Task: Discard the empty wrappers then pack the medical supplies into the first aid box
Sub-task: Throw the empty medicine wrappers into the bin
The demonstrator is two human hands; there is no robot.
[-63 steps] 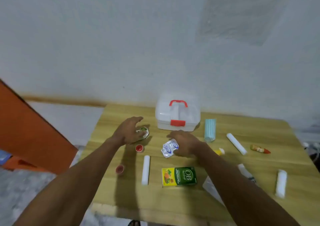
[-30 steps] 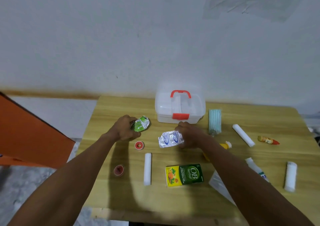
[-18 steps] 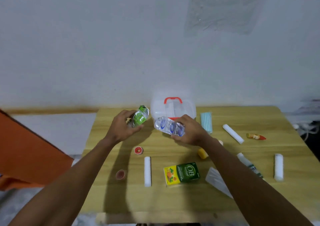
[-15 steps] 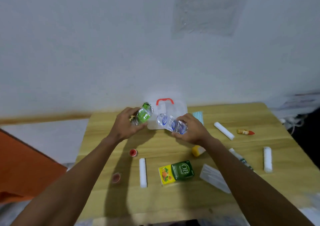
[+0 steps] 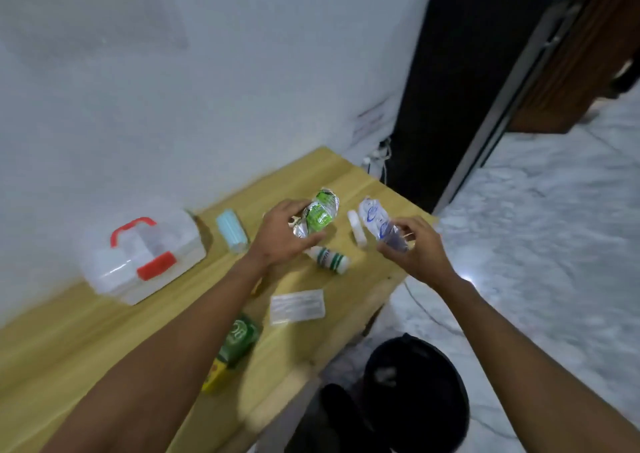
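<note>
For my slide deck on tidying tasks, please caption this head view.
Left hand holds a green wrapper, right hand a blue wrapper, above a black bin beside the table.

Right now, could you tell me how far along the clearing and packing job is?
Early stage. Both wrappers are off the table: the left hand holds the green wrapper, the right hand the blue one. Neither is in the black bin yet. The first aid box is shut, and the masks, tube and green carton lie unpacked.
</note>
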